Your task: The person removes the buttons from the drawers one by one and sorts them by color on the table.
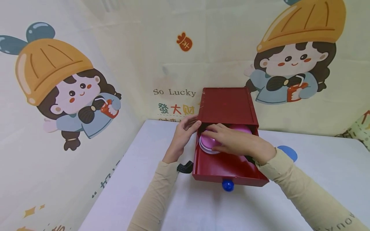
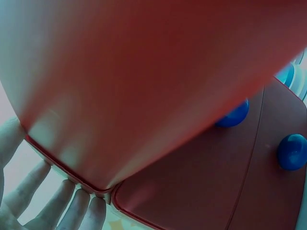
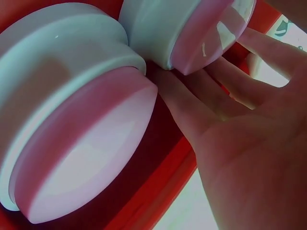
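Note:
A red drawer (image 1: 231,168) with a blue knob (image 1: 228,185) stands pulled out of a red box (image 1: 226,104). Inside it, toward the back left, is a white jar with a pink lid (image 1: 207,142). My right hand (image 1: 231,138) reaches in from the right and grips this jar, its fingers over the lid and thumb at the near side. In the right wrist view a larger pink-lidded white jar (image 3: 91,143) lies beside the held jar (image 3: 192,38). My left hand (image 1: 185,134) touches the box's left side, its fingers (image 2: 62,203) straight along the edge.
The box stands on a white table (image 1: 138,160) against a cloth backdrop (image 1: 162,48) with printed cartoon figures. A blue round thing (image 1: 288,153) shows to the right of the box. Further blue knobs (image 2: 292,152) are on the red front in the left wrist view.

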Motion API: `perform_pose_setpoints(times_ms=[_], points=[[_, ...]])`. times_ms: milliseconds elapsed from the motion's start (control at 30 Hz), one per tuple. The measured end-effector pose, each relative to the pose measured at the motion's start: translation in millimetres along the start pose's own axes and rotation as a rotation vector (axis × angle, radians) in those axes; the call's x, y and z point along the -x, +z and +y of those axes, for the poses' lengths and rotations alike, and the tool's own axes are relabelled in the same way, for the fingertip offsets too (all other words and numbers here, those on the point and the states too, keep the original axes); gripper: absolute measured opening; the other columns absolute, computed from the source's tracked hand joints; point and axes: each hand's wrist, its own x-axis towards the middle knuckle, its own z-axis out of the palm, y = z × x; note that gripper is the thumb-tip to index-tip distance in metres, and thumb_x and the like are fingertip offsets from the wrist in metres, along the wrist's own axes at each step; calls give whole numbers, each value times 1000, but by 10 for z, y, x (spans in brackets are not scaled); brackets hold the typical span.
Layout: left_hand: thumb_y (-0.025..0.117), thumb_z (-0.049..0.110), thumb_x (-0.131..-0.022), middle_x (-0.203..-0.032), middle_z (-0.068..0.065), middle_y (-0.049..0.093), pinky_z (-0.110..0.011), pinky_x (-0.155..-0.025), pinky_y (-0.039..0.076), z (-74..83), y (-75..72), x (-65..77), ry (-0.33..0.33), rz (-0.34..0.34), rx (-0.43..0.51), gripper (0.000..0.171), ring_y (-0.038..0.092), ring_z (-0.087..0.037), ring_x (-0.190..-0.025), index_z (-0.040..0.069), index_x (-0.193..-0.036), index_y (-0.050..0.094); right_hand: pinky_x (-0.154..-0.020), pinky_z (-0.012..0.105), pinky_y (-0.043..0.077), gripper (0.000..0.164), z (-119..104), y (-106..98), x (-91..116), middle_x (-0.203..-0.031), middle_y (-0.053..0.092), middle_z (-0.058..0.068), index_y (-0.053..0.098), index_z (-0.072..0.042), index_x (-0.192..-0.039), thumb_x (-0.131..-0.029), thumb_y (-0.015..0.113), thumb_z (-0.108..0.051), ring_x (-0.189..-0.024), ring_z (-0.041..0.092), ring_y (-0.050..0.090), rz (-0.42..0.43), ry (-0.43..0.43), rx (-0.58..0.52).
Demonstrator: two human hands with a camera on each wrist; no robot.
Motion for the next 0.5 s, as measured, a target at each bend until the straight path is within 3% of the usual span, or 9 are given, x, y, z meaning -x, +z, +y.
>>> perform_pose_setpoints(times_ms=[500], points=[[66, 28, -97, -132, 0, 61, -35, -104, 50, 14, 7, 0, 4, 2, -8, 38, 59, -15, -123, 21, -133, 58, -92, 45, 57, 62, -75, -81, 60, -138, 54, 13, 57, -12, -137, -81, 82, -20, -129, 31, 48, 12, 13, 35]])
